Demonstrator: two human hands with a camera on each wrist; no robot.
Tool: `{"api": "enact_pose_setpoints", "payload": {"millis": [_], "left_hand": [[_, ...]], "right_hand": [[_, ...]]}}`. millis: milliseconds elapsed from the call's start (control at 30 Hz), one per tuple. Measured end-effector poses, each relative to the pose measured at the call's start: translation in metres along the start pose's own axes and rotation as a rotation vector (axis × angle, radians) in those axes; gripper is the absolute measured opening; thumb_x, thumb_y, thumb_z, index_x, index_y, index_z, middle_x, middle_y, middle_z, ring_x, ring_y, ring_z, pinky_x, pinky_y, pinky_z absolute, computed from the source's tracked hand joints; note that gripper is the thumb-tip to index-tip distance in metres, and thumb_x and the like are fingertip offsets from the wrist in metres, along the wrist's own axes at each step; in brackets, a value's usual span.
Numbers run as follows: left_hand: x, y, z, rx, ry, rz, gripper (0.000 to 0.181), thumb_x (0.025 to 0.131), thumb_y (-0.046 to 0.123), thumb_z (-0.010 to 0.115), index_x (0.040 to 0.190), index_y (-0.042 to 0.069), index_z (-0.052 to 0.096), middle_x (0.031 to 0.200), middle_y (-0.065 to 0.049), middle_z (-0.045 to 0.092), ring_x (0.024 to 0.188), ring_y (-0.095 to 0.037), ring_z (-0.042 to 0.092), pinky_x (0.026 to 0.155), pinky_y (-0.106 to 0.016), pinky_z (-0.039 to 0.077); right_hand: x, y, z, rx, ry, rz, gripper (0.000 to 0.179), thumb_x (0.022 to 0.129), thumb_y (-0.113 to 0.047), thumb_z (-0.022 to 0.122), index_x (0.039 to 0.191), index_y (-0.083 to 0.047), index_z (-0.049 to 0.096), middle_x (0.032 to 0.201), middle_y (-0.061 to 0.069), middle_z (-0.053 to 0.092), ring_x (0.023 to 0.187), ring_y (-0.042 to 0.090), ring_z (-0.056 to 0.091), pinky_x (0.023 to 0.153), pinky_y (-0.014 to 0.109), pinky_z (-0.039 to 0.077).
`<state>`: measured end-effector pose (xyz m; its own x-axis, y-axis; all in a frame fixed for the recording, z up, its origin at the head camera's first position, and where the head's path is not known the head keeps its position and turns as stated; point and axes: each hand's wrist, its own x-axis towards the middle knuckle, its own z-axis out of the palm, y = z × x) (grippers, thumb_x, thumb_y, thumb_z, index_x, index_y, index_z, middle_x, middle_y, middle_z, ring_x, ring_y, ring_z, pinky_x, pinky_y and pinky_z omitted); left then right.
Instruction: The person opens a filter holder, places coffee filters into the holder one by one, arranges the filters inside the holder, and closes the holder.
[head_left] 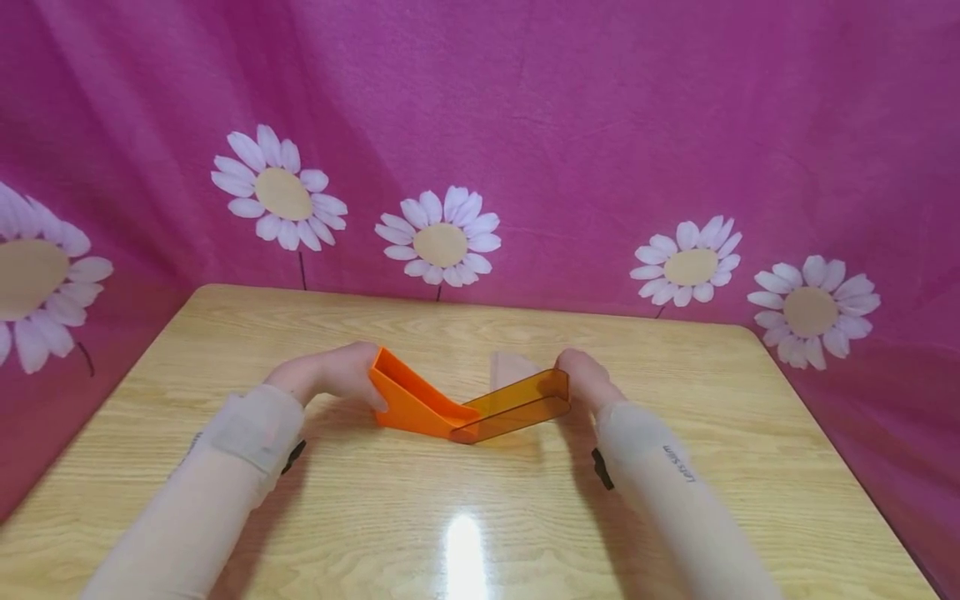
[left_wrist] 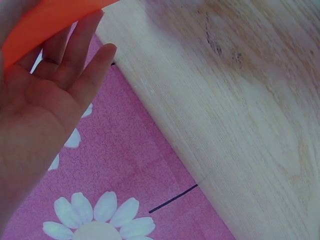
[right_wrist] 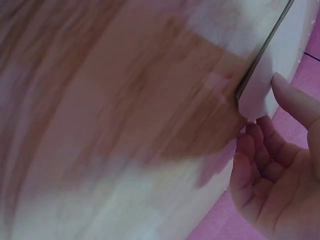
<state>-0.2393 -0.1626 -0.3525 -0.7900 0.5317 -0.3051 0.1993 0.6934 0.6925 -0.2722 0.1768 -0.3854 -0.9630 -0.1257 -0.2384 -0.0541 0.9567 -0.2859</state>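
Observation:
Near the middle of the table, an orange plastic case [head_left: 412, 404] with an open top meets a see-through amber cover [head_left: 521, 406]. They join at their low inner ends and slant upward on either side, forming a wide V. My left hand [head_left: 348, 372] grips the raised left end of the orange case; in the left wrist view the fingers [left_wrist: 82, 55] lie along its underside. At the right, my right hand [head_left: 587, 379] holds the amber cover's raised end. The right wrist view shows this hand [right_wrist: 275, 175] pinching the cover's pale end [right_wrist: 256, 100] between thumb and fingers.
Below lies a light wood-grain table [head_left: 360, 517] with a bright glare spot near the front. A magenta curtain [head_left: 540, 125] printed with white daisies hangs behind and along both sides. A pale translucent patch [head_left: 512, 368] shows behind the amber cover; its nature is unclear.

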Motion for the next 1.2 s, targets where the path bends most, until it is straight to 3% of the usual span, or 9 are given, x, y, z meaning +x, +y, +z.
{"api": "enact_pose_setpoints", "payload": {"millis": [100, 400, 567, 767, 1000, 1200], "left_hand": [[0.001, 0.000, 0.000, 0.010, 0.002, 0.002, 0.032, 0.069, 0.004, 0.072, 0.100, 0.004, 0.063, 0.090, -0.003, 0.066, 0.078, -0.016, 0.054, 0.078, -0.030, 0.044], [0.002, -0.002, 0.001, 0.016, 0.008, -0.031, 0.035, 0.070, 0.005, 0.073, 0.103, 0.004, 0.061, 0.096, -0.003, 0.065, 0.083, -0.016, 0.055, 0.085, -0.033, 0.045], [0.002, -0.002, 0.001, 0.018, 0.010, -0.031, 0.036, 0.070, 0.005, 0.072, 0.104, 0.004, 0.060, 0.097, -0.004, 0.065, 0.084, -0.016, 0.055, 0.085, -0.034, 0.045], [0.002, -0.002, 0.001, 0.026, 0.015, -0.023, 0.036, 0.069, 0.005, 0.072, 0.103, 0.004, 0.061, 0.096, -0.004, 0.066, 0.083, -0.016, 0.055, 0.083, -0.033, 0.045], [0.002, -0.002, 0.001, 0.022, 0.012, -0.033, 0.036, 0.070, 0.005, 0.073, 0.104, 0.004, 0.060, 0.096, -0.004, 0.065, 0.084, -0.017, 0.055, 0.085, -0.034, 0.044], [0.001, -0.001, 0.001, 0.014, 0.010, -0.029, 0.036, 0.070, 0.005, 0.073, 0.103, 0.004, 0.060, 0.096, -0.004, 0.065, 0.083, -0.017, 0.055, 0.084, -0.033, 0.045]], "right_hand": [[0.003, 0.000, 0.002, 0.046, 0.001, 0.023, 0.011, 0.073, -0.015, 0.058, 0.069, -0.005, 0.061, 0.074, 0.007, 0.059, 0.069, 0.019, 0.047, 0.062, 0.032, 0.042], [0.009, -0.001, 0.004, 0.095, 0.085, 0.117, 0.015, 0.075, -0.010, 0.058, 0.082, -0.007, 0.070, 0.094, 0.011, 0.068, 0.081, 0.021, 0.057, 0.064, 0.036, 0.046], [0.007, 0.000, 0.003, 0.119, 0.090, 0.122, 0.016, 0.076, -0.006, 0.055, 0.080, -0.007, 0.070, 0.090, 0.009, 0.068, 0.079, 0.021, 0.056, 0.065, 0.035, 0.045], [0.009, 0.006, 0.002, 0.100, 0.087, 0.115, 0.020, 0.079, -0.008, 0.054, 0.088, -0.005, 0.072, 0.096, 0.012, 0.069, 0.082, 0.022, 0.057, 0.067, 0.035, 0.046], [0.008, 0.008, -0.001, 0.092, 0.110, 0.114, 0.026, 0.086, -0.013, 0.055, 0.105, -0.003, 0.070, 0.113, 0.016, 0.066, 0.102, 0.029, 0.060, 0.085, 0.045, 0.047], [0.006, 0.010, -0.003, 0.148, 0.127, 0.112, 0.023, 0.088, -0.020, 0.059, 0.101, -0.004, 0.071, 0.106, 0.013, 0.069, 0.095, 0.026, 0.061, 0.083, 0.043, 0.046]]}}
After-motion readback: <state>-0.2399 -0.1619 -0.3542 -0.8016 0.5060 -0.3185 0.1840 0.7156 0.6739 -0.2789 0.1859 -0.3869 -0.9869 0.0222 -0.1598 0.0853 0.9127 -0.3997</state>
